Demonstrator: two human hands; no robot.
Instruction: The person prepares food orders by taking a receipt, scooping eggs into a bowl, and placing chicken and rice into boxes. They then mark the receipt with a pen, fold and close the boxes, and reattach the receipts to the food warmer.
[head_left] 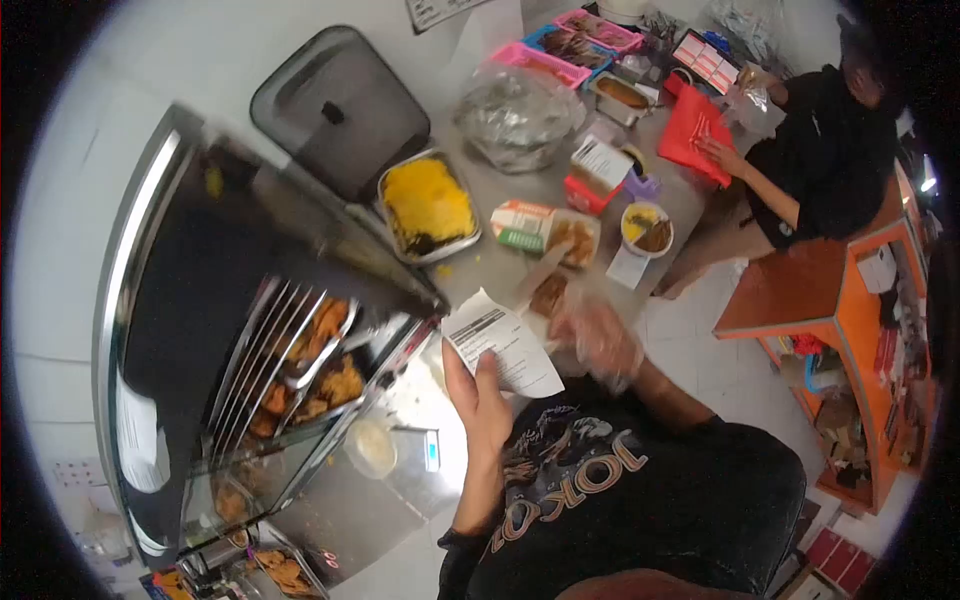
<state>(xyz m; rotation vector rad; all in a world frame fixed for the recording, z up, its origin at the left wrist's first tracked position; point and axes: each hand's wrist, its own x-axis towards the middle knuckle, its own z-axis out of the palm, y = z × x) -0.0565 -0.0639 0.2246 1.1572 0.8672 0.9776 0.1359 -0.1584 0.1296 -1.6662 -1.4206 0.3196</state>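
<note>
A printed paper receipt (505,345) is pinched in my left hand (478,395), thumb on its front. My right hand (600,330), in a clear plastic glove, is smeared by motion. Beside its fingers lies a brown piece of food (549,294), with a pale blurred strip near it. Whether the hand grips anything cannot be made out. Just beyond is an open paper food box (520,228) with brown food at one end. A round bowl (647,228) of yellow and brown food stands to its right, with a paper slip (627,268) in front.
A metal tray of yellow food (430,205) stands near a grey lid (335,110). At left is a glass display case (290,350) with fried food. A plastic bag (520,115) lies behind. A co-worker (820,150) handles a red bag (697,135). An orange shelf (780,300) stands right.
</note>
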